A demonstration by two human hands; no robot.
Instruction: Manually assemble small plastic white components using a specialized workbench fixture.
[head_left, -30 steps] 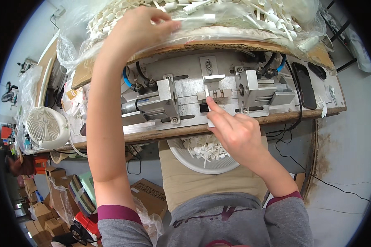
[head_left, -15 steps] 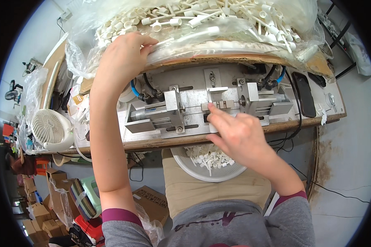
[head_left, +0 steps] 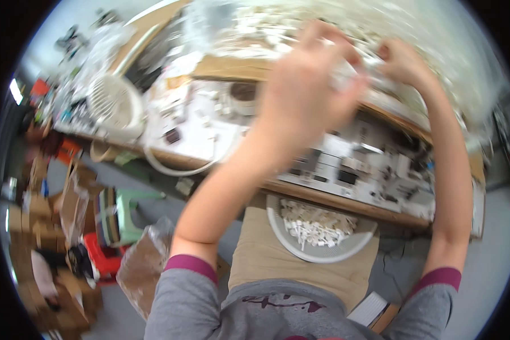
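Fingers curled, grasp unclear; right hand now off metal fixture, near left hand, white parts.

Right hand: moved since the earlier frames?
Yes. Judged against the metal machine, the right hand has left its middle and gone up, away from the body, to the white plastic parts.

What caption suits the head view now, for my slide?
Left hand and right hand at the heaped white parts, beyond the metal fixture; a basin of white pieces below.
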